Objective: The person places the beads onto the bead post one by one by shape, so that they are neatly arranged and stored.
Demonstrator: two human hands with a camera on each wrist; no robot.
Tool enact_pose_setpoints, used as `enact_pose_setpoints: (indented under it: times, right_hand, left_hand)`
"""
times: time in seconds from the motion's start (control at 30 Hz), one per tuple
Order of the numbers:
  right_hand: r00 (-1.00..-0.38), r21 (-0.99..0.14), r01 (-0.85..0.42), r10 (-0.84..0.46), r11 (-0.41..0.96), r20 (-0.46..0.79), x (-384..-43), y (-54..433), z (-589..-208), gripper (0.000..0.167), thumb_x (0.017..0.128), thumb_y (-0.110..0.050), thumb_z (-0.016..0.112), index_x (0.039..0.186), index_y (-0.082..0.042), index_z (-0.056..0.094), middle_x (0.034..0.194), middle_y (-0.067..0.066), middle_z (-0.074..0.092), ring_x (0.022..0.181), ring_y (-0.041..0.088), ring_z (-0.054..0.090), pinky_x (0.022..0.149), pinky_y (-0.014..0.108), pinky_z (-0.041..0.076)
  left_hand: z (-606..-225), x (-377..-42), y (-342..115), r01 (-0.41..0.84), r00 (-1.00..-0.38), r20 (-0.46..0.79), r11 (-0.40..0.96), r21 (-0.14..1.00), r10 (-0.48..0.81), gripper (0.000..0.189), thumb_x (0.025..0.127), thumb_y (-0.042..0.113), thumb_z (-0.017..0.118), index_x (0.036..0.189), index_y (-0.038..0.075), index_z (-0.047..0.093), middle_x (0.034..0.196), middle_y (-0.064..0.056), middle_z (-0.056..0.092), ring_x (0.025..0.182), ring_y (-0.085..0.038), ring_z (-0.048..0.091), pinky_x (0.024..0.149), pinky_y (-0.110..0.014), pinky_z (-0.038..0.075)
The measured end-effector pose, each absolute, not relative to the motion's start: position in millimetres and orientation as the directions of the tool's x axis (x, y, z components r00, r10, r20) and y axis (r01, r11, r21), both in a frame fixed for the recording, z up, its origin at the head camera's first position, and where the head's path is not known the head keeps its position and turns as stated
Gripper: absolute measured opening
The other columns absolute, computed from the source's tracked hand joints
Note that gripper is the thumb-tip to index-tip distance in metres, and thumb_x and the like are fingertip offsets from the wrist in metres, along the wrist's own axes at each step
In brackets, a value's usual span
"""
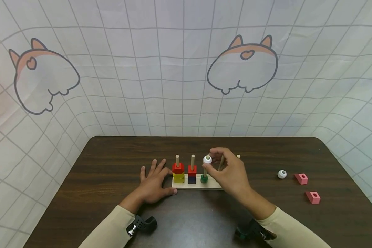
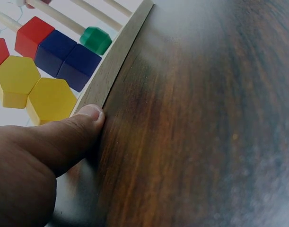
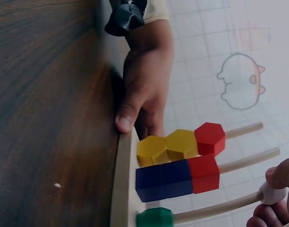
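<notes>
A pale wooden peg stand (image 1: 198,186) lies in the middle of the table. My left hand (image 1: 154,187) rests at its left end with fingers spread; the thumb (image 2: 83,125) touches the front edge of the base. Between thumb and fingers, my right hand (image 1: 234,174) pinches a white bead (image 1: 207,159) at the top of the third peg, whose tip shows through the hole. Low on that peg sits a green bead (image 3: 154,217). The first peg bears two yellow hexagonal blocks (image 2: 50,101) under a red one (image 3: 210,138). Dark blue blocks (image 3: 164,180) and a red block (image 3: 204,174) fill the second.
To the right on the dark wooden table (image 1: 117,151) lie another white bead (image 1: 281,174) and two pink blocks (image 1: 313,197) with holes. Two further pegs stand partly behind the right hand. A white gridded curtain (image 1: 173,86) hangs behind the table.
</notes>
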State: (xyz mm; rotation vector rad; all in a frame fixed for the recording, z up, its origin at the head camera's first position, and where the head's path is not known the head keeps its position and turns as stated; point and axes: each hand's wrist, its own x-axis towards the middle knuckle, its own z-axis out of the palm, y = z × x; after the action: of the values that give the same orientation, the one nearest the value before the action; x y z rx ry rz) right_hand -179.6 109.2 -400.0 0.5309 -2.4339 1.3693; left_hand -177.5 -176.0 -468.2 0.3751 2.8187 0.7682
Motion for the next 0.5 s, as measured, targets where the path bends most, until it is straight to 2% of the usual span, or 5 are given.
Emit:
enact_pose_setpoints:
  times: [0.13,0.23,0.5]
  right_hand:
    - [-0.914,-0.799,-0.405,-0.166,0.444,0.37,-178.5,110.2,-406.4,0.052,0.082,-0.013,0.089,0.125,-0.007,0.06,0.106,0.001,0.072,0.093,0.016,0.07,0.077,0.036,0.054]
    - [-0.929,-0.823,-0.371,-0.162,0.431,0.334,-177.6,110.7,-409.3,0.051,0.082,-0.013,0.088,0.124,-0.007,0.06,0.107,0.001,0.073,0.095,0.015,0.07,0.08,0.037,0.055]
    - [-0.945,-0.838,-0.328,-0.155,0.437,0.29,-177.1,111.4,-417.0,0.037,0.082,-0.015,0.088,0.111,-0.012,0.065,0.099,-0.002,0.07,0.09,0.018,0.066,0.073,0.034,0.052]
  left_hand:
    - [-467.6,-177.1,-175.1,0.189,-0.949,-0.122,0.835,0.517,0.291,0.054,0.088,0.051,0.078,0.13,0.022,0.058,0.17,-0.013,0.014,0.155,-0.04,-0.007,0.112,-0.071,-0.013]
    - [-467.6,-177.0,-174.9,0.19,-0.949,-0.121,0.837,0.513,0.29,0.054,0.088,0.052,0.077,0.13,0.023,0.058,0.17,-0.013,0.014,0.155,-0.04,-0.007,0.112,-0.071,-0.012]
    - [-468.6,-177.0,-175.1,0.19,-0.949,-0.12,0.836,0.515,0.29,0.055,0.088,0.052,0.077,0.13,0.022,0.058,0.17,-0.013,0.014,0.155,-0.04,-0.007,0.112,-0.071,-0.012]
